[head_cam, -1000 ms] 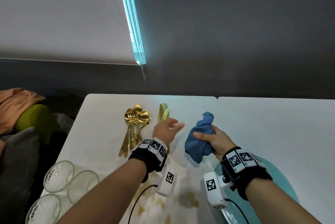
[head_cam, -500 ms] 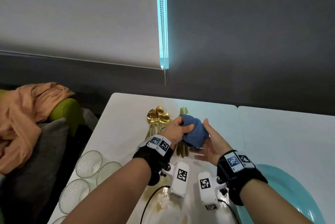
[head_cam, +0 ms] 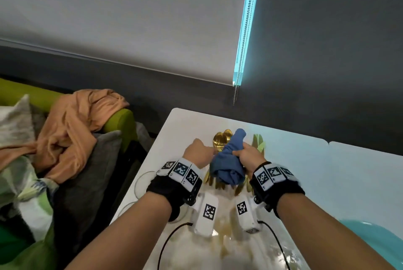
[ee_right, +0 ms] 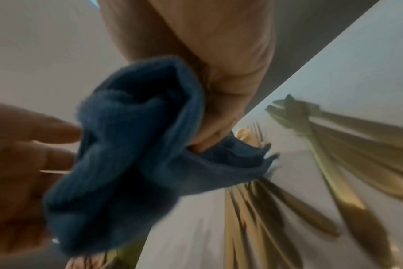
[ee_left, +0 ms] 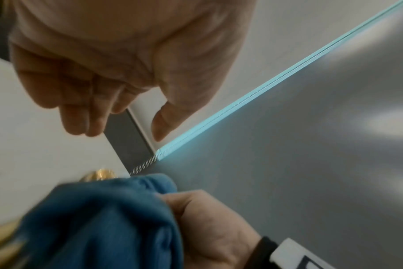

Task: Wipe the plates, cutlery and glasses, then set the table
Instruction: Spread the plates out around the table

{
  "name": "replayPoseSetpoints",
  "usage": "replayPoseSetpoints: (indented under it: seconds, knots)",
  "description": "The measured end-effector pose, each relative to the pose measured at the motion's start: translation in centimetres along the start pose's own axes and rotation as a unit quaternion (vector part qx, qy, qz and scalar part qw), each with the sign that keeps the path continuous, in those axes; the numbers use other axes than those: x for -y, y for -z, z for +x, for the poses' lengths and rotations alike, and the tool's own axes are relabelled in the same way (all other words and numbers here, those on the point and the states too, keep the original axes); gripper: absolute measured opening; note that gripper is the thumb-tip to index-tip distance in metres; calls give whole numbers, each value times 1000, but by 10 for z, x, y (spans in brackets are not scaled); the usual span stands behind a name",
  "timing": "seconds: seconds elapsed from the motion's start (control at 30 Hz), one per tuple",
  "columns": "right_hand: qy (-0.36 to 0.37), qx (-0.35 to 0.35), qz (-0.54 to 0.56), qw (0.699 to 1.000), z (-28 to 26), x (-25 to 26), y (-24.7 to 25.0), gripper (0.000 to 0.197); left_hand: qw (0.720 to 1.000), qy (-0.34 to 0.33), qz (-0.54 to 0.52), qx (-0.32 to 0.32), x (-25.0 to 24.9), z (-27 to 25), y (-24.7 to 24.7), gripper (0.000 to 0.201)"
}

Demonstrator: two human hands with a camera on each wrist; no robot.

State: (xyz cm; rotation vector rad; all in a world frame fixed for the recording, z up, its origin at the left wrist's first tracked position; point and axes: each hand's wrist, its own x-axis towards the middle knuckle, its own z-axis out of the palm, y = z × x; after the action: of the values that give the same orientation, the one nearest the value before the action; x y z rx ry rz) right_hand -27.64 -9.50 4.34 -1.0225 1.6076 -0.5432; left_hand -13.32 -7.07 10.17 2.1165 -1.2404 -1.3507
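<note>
Dark grey wall and a pale roller blind (head_cam: 122, 18) form the backdrop; its bead chain (head_cam: 236, 93) hangs just behind the far edge of the white desk (head_cam: 305, 160). At far left, a green sofa arm (head_cam: 118, 121) carries a crumpled orange garment (head_cam: 72, 130) and grey cushions.

Clear glasses (head_cam: 141, 184) stand at the desk's left edge, largely hidden behind the left forearm; they are smooth and round-rimmed.

The left hand (head_cam: 197, 153) hovers just left of the cloth. The left wrist view shows its fingers (ee_left: 81, 116) loosely curled, thumb apart, holding nothing: the grip is relaxed and empty. It appears placed to reach the cutlery below.

Gold cutlery (ee_right: 260, 214) lies fanned on the desk, directly under both hands. Spoon bowls (head_cam: 221, 138) show beyond the cloth, and fork tines and long, polished, tapering handles show in the right wrist view. A second bundle with greenish tips (head_cam: 258, 144) lies just to the right.

The blue cloth (head_cam: 229, 160) is soft, ribbed and bunched into a thick roll. The right hand (head_cam: 248, 156) grips it, fingers curled firmly round its middle, with one end standing up and the other drooping toward the cutlery. Bunching likely gives a padded wiping surface.

At lower right, a smooth turquoise plate (head_cam: 375, 241) rests on the desk, well apart from the cutlery.

Judgement: the cutlery wiping stage is in hand; table setting has not begun.
</note>
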Motion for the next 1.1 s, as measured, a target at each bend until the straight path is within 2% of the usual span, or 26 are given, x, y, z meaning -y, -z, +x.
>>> replayPoseSetpoints:
  seconds: [0.07, 0.13, 0.2, 0.23, 0.3, 0.37, 0.4, 0.47, 0.53, 0.57, 0.73, 0.8, 0.9, 1.0, 1.1]
  knots:
    - [22, 40, -120, 992, 3, 10, -17, 15, 999, -7, -9, -48, 7, -2, 22, 58]
    - [19, 60, -197, 978, 10, 25, -33, 23, 996, -11, -26, -85, 15, -2, 42, 58]
    - [17, 41, -197, 979, 16, 42, -50, 38, 992, -14, -57, -111, 20, 1, 56, 54]
    - [19, 34, -157, 987, 20, 51, -61, 39, 989, -16, -74, -126, 24, 3, 63, 53]
    - [3, 49, -5, 999, 25, 62, -82, 37, 983, -17, -101, -150, 31, 5, 72, 51]
    - [-31, 73, 87, 993, 31, 63, -101, 40, 980, -19, -107, -166, 40, 7, 79, 50]
    - [-41, 78, 76, 993, 35, 57, -109, 42, 980, -17, -103, -168, 44, 7, 81, 50]
    - [-15, 57, -89, 994, 42, 42, -123, 45, 980, -14, -100, -174, 52, 7, 85, 49]
    - [44, 40, -300, 952, 43, 34, -133, 42, 979, -11, -107, -174, 59, 7, 88, 48]
    - [60, 45, -367, 927, 41, 32, -136, 42, 978, -12, -112, -173, 61, 8, 89, 48]
    - [115, 137, -544, 820, 31, 31, -142, 53, 980, -13, -116, -161, 64, 8, 90, 40]
    - [121, 158, -567, 799, 29, 32, -140, 51, 981, -13, -113, -157, 64, 8, 89, 38]
    - [128, 172, -522, 826, 21, 36, -128, 45, 985, -21, -101, -141, 62, 3, 84, 35]
    - [132, 127, -451, 873, 6, 37, -109, 43, 987, -40, -101, -121, 53, -6, 76, 35]
    - [86, 79, -361, 925, -14, 30, -82, 48, 992, -52, -74, -88, 38, -19, 59, 36]
